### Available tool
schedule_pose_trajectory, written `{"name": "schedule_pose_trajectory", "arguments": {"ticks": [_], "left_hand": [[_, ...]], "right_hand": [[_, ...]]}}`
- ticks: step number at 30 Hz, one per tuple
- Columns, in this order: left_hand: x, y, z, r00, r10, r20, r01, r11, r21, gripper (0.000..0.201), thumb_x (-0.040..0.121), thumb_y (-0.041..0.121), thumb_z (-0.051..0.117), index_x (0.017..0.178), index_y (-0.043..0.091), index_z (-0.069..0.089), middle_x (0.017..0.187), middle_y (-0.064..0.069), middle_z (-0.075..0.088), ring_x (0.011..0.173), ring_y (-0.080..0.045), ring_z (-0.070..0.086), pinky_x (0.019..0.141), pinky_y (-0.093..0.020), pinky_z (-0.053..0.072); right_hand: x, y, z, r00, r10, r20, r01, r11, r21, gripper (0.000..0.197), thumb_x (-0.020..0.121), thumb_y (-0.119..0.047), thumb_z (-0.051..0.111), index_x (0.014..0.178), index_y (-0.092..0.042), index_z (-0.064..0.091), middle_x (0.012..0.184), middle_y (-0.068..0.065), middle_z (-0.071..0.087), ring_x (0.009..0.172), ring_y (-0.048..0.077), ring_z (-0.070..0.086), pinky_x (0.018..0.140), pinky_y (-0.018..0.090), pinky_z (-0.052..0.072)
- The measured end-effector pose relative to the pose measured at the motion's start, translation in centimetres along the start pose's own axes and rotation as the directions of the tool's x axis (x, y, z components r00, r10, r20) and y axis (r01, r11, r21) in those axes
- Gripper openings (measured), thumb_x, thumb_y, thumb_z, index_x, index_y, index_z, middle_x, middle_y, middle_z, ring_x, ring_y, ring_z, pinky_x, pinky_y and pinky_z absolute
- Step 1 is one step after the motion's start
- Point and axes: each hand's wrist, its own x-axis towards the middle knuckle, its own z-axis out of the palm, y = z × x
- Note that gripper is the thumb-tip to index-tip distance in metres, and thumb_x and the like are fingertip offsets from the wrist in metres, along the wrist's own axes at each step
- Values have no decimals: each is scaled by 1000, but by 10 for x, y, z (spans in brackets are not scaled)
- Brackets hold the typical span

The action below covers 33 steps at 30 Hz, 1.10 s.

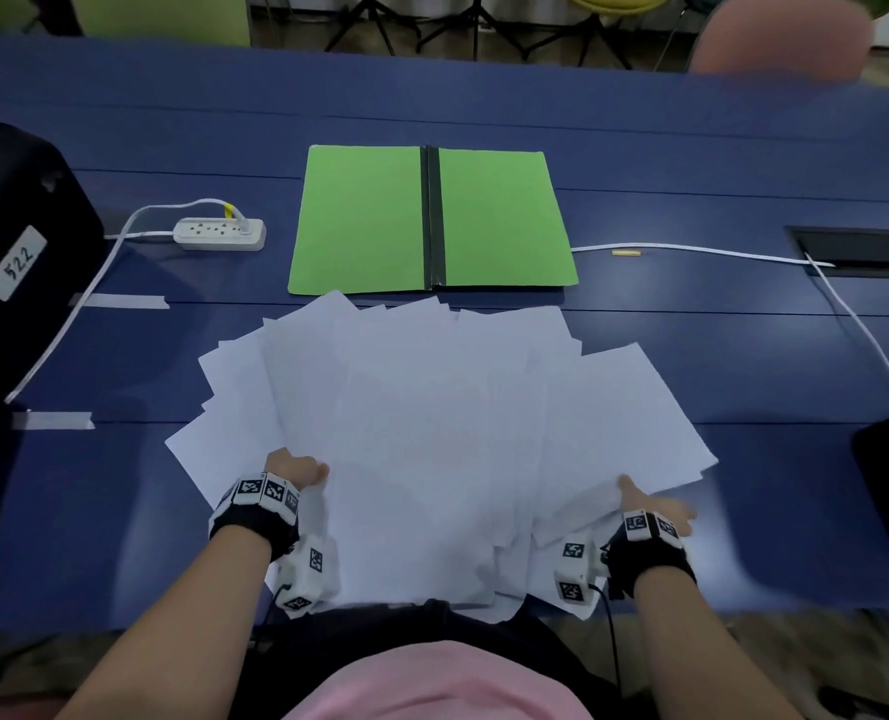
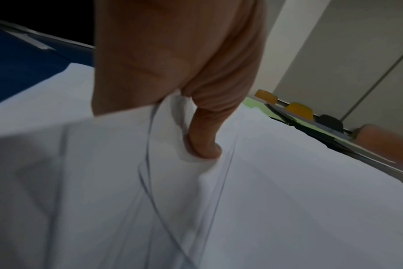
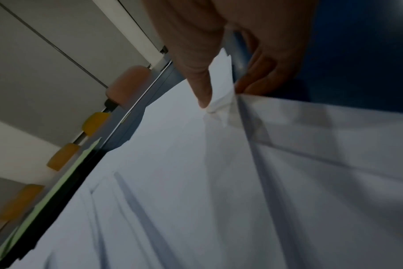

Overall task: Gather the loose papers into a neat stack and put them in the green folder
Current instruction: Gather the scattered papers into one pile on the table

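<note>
Both hands sit at the near edge of the blue surface [image 1: 743, 163]: the left hand [image 1: 297, 467] has its grip pinched on the left side of the loose papers [image 1: 432, 418], thumb [image 2: 205, 142] on top, and the right hand [image 1: 650, 504] pinches their right side the same way. These white sheets lie fanned and overlapping. Just beyond them the green folder [image 1: 359, 220] lies open and flat, holding nothing. A power strip [image 1: 219, 233] rests to its left, and chairs stand behind.
</note>
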Motion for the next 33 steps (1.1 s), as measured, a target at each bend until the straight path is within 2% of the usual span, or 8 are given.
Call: {"name": "schedule_pose_trajectory", "arguments": {"ticks": [6,9,11,20,22,25,30,33], "left_hand": [[0,6,14,1000,-5,22,8,993,-119,36,89,7,58,120,-11,55,128,-24,58,110,-34,57,83,-27,39],[-6,7,18,999,-27,28,31,988,-149,39,90,8,58,124,-9,53,131,-22,57,119,-35,54,82,-24,37],[-9,8,18,999,-25,30,30,988,-152,40,90,9,57,126,-9,52,132,-22,56,119,-34,54,82,-23,36],[-4,5,23,1000,-12,-12,9,974,-227,30,89,7,57,115,-9,57,120,-23,60,93,-26,50,80,-24,38],[1,3,26,999,-27,-29,19,968,-250,8,90,4,55,90,-4,57,99,-18,62,91,-22,46,78,-24,36],[2,4,28,997,-48,-58,27,946,-322,19,90,-1,52,72,3,47,76,-7,50,91,-21,45,78,-24,35],[-3,9,28,998,-43,-43,26,942,-334,34,90,-1,53,60,11,40,63,0,42,88,-22,45,76,-24,35],[0,8,32,999,-32,-44,16,950,-312,10,90,1,53,80,1,53,73,-4,51,89,-21,46,77,-23,35]], "right_hand": [[3,-7,-3,961,-165,224,172,985,-9,51,88,-16,61,130,8,43,124,25,54,110,40,55,81,36,42],[11,-11,-5,962,-167,215,175,984,-19,14,91,-5,52,79,0,49,81,13,49,69,29,46,61,30,36],[8,-14,-6,970,-167,177,169,986,4,5,90,-1,48,85,1,47,94,13,47,83,26,47,72,31,35],[-8,-33,1,941,-194,276,174,980,95,66,84,-10,66,138,8,33,128,22,52,115,35,54,89,38,43],[-8,-33,-2,923,-163,350,133,985,108,69,82,-23,72,134,6,38,109,22,60,89,30,59,74,34,46],[-4,-29,-4,897,-125,424,133,991,12,52,80,-34,74,110,-4,44,70,11,51,57,22,49,47,29,35],[-1,-34,-21,911,-368,185,326,920,219,35,84,-1,63,118,7,59,112,23,67,100,33,63,81,31,46],[8,-38,-36,919,-387,79,360,902,238,42,83,0,63,124,9,54,121,17,62,110,33,59,90,36,47]]}}
